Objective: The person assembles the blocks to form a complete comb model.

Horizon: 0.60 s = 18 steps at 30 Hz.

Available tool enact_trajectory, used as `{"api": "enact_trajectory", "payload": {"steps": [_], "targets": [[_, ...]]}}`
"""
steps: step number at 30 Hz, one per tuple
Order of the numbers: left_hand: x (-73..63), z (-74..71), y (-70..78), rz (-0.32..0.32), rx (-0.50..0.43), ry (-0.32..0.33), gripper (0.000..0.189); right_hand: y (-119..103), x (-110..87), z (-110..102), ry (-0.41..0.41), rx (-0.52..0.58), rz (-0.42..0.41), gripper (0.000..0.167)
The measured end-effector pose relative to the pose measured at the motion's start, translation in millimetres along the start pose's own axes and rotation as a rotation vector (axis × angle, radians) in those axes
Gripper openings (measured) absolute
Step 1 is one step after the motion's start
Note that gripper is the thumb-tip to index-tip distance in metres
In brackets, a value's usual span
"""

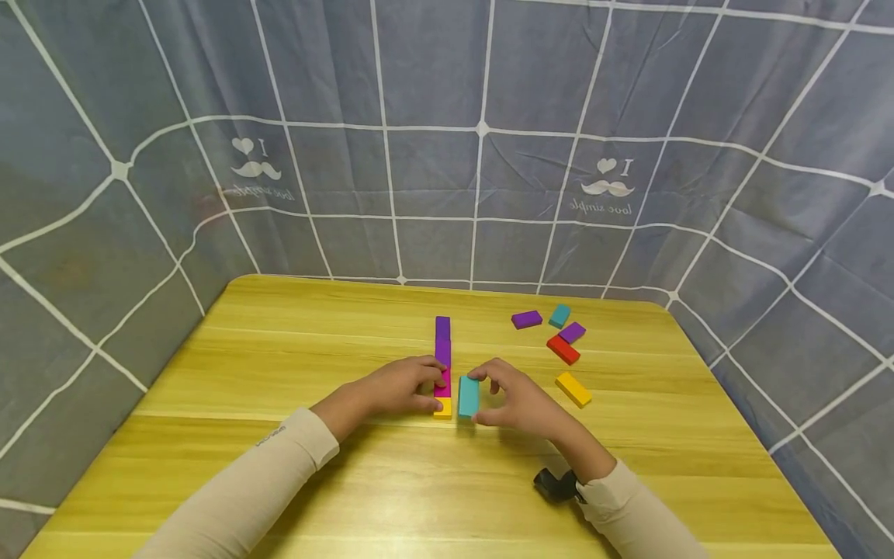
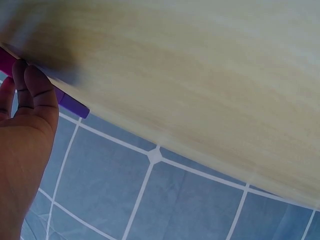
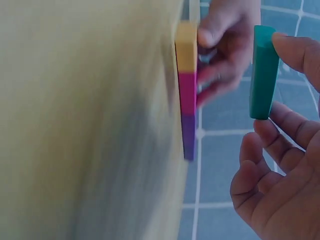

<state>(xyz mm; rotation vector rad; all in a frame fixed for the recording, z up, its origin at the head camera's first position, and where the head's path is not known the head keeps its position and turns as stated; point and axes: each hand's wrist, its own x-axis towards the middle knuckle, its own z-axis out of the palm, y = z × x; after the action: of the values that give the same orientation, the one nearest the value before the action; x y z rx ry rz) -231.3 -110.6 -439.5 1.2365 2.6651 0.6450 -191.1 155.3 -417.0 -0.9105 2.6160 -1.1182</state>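
Observation:
Between the thumb and fingertips of my right hand (image 1: 519, 397) a teal block (image 1: 469, 397) is pinched by its two ends. In the right wrist view the teal block (image 3: 264, 72) is held above the tabletop. Just left of it runs a straight row of blocks: two purple blocks (image 1: 443, 341) at the far end, a magenta block (image 1: 442, 385), then a yellow block (image 1: 443, 409) nearest me. My left hand (image 1: 405, 386) rests against the row's left side, fingers bent loosely over the magenta block and thumb at the yellow one. Its palm is hidden in the head view.
On the right of the wooden table (image 1: 335, 481) lie loose blocks: a purple one (image 1: 527, 319), a teal one (image 1: 559, 315), another purple one (image 1: 572, 333), a red one (image 1: 563, 349) and a yellow one (image 1: 573, 390). A grey checked curtain (image 1: 433, 171) hangs behind.

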Motion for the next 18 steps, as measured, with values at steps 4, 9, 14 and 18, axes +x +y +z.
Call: {"api": "enact_trajectory", "payload": {"steps": [4, 9, 14, 18], "targets": [[-0.3, 0.3, -0.5, 0.023, 0.005, 0.014, 0.024, -9, -2.4, 11, -0.082, -0.031, 0.001, 0.05], [0.1, 0.5, -1.2, 0.057, 0.013, 0.028, 0.023, -14, -3.6, 21, -0.167, -0.043, 0.002, 0.052], [0.7, 1.4, -2.0, 0.054, 0.009, 0.022, 0.025, -13, -5.4, 29, -0.244, -0.07, -0.018, 0.051], [1.1, 2.2, -2.4, 0.037, 0.022, 0.016, 0.026, -11, -8.0, 33, -0.305, -0.115, -0.024, 0.054]]}}
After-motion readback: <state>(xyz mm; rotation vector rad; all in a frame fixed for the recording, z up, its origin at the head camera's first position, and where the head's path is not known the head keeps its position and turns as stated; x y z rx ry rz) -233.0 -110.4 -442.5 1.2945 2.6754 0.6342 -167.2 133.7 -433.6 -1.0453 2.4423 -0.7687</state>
